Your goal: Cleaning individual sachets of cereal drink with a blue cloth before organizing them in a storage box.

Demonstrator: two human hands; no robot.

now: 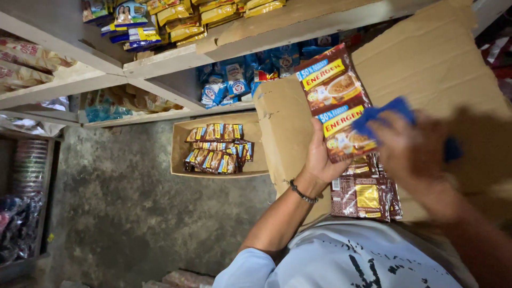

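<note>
The left hand (320, 160) grips a hanging strip of brown drink-mix sachets (341, 106) from behind, fingers curled round its edge, holding it up in front of the big cardboard box (437, 64); the right hand (410, 154), blurred with motion, presses a blue cloth (381, 114) against the strip's face, fingers clenched on the cloth. To do this wiping well, I judge that the left hand should keep the strip taut and flat so the cloth meets the whole face; strokes should run along the strip rather than across the joins, lest a sachet tear loose; the lower sachets, dangling below the hand, want the same attention.

The strip itself is a column of glossy brown packets with yellow and blue bands and a picture of a bowl; it runs from above the left hand down past the wrist; its lower packets fold loosely. Left of the cardboard box, a shallow open carton (218, 146) holds more such sachets; above that carton, wooden shelves (170, 64) carry blue and yellow packets.
</note>
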